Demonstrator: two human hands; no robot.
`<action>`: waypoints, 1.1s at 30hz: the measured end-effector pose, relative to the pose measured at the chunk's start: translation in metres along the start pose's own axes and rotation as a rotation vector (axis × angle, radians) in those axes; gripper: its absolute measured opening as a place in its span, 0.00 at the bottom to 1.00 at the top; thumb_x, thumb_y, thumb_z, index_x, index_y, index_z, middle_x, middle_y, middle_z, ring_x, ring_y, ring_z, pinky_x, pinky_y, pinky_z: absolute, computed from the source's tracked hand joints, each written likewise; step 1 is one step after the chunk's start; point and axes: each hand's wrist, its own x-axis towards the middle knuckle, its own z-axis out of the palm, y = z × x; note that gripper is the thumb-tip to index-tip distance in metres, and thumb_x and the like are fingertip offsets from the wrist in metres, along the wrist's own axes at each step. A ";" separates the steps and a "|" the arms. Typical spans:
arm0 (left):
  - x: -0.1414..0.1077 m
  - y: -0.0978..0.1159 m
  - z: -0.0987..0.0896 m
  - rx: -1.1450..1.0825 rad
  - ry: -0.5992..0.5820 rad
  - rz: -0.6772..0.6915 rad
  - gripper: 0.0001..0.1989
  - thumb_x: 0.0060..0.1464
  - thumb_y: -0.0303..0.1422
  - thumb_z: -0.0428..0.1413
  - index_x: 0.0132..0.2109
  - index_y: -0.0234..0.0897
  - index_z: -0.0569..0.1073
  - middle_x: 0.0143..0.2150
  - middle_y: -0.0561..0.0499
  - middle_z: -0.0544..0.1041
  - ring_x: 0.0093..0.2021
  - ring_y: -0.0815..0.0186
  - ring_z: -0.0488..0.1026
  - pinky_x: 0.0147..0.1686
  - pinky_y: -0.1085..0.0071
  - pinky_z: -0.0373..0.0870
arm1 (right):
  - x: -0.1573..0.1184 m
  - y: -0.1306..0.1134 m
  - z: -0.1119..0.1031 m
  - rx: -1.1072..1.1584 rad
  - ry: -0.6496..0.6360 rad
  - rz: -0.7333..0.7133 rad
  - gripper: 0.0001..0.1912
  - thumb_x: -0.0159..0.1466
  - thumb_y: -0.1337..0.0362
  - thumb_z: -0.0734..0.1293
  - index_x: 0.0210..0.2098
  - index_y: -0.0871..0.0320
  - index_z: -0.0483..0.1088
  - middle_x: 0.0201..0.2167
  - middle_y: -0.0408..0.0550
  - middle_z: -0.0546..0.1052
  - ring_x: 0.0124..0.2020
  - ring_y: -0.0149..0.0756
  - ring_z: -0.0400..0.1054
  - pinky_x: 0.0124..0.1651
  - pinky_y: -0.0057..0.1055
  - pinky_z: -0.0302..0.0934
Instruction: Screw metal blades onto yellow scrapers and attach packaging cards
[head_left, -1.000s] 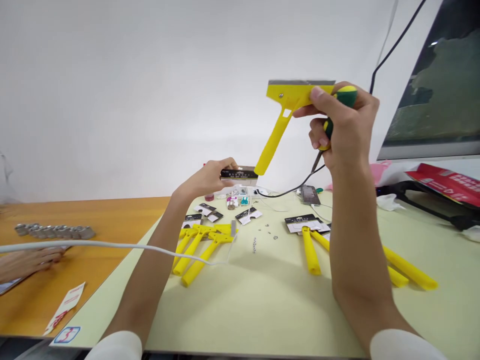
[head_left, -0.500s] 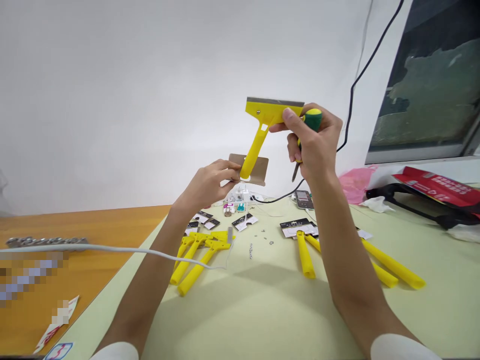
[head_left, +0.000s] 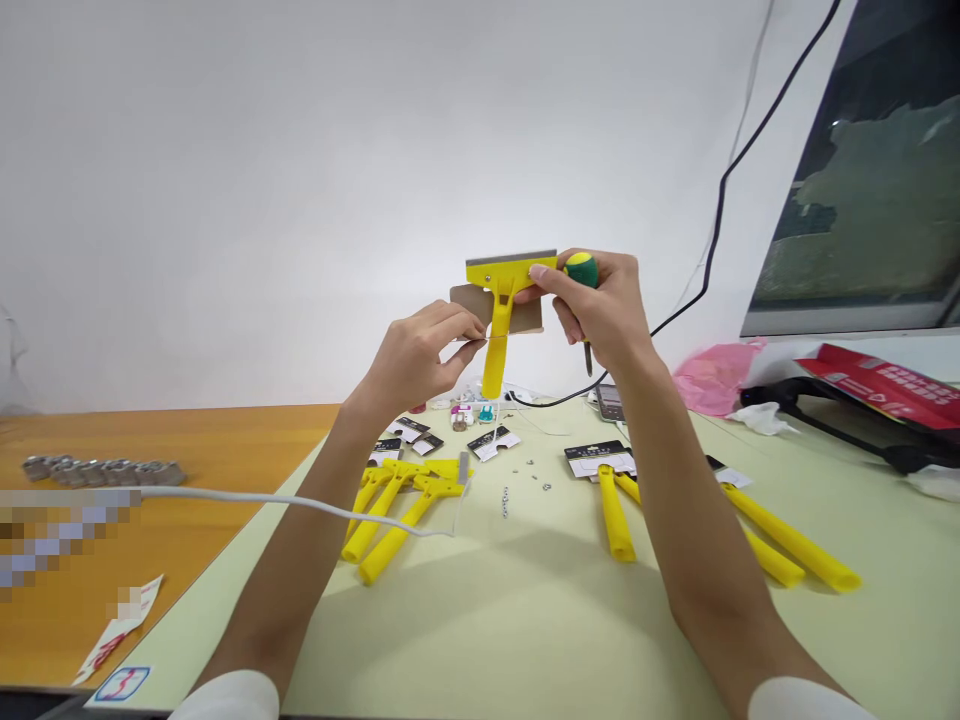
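Note:
A yellow scraper [head_left: 496, 310] with a metal blade along its top is raised above the table, handle down. My right hand [head_left: 600, 300] pinches the right end of its head and also holds a green and yellow screwdriver [head_left: 581, 270] in the palm, tip down. My left hand [head_left: 435, 345] pinches the edge of a folded brown card [head_left: 526, 316], which is around the scraper's handle, partly behind it. Below lie several yellow scrapers [head_left: 409, 520] on the left and more yellow handles [head_left: 616, 515] on the right.
Small screws [head_left: 505, 502] lie mid-table [head_left: 480, 640]. Black and white cards [head_left: 493, 442] and plugs [head_left: 486, 413] are farther back. A white cable [head_left: 247, 495] crosses over my left forearm. At right are a pink bag [head_left: 712, 380] and a red package [head_left: 885, 385]; metal parts [head_left: 105, 471] sit at left.
The scraper has moved down and left with my right hand and is more upright. The brown card now sits higher along the handle, still pinched by my left hand.

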 end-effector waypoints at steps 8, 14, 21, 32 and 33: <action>-0.001 -0.006 -0.002 0.066 0.083 -0.024 0.05 0.70 0.37 0.62 0.44 0.42 0.78 0.47 0.46 0.85 0.48 0.56 0.80 0.47 0.57 0.82 | 0.000 0.011 0.000 -0.130 -0.157 0.088 0.21 0.69 0.57 0.78 0.24 0.53 0.69 0.13 0.39 0.63 0.13 0.27 0.53 0.17 0.31 0.49; 0.001 -0.010 -0.005 0.029 0.146 -0.053 0.05 0.68 0.35 0.65 0.45 0.42 0.76 0.62 0.41 0.77 0.64 0.50 0.75 0.61 0.49 0.80 | 0.000 0.011 -0.002 -0.147 -0.269 0.147 0.14 0.70 0.54 0.78 0.33 0.54 0.77 0.13 0.37 0.63 0.13 0.26 0.52 0.18 0.30 0.48; -0.001 -0.011 -0.004 -0.278 0.094 -0.261 0.09 0.68 0.39 0.65 0.48 0.40 0.77 0.67 0.41 0.76 0.65 0.52 0.78 0.55 0.55 0.86 | -0.001 0.007 -0.004 -0.151 -0.280 0.143 0.14 0.68 0.56 0.79 0.30 0.55 0.77 0.14 0.38 0.63 0.15 0.25 0.52 0.19 0.30 0.48; 0.001 -0.014 -0.004 -0.332 0.216 -0.442 0.14 0.64 0.42 0.68 0.52 0.41 0.82 0.54 0.46 0.85 0.54 0.57 0.82 0.46 0.63 0.86 | 0.003 0.015 -0.002 -0.176 -0.164 0.168 0.26 0.65 0.35 0.78 0.42 0.51 0.81 0.23 0.41 0.72 0.20 0.28 0.59 0.17 0.29 0.53; 0.001 -0.014 -0.004 -0.323 0.225 -0.449 0.14 0.64 0.42 0.68 0.51 0.41 0.82 0.53 0.46 0.86 0.54 0.57 0.82 0.46 0.63 0.86 | 0.004 0.017 -0.002 -0.163 -0.138 0.187 0.28 0.64 0.32 0.77 0.42 0.51 0.80 0.26 0.43 0.75 0.19 0.28 0.59 0.17 0.29 0.53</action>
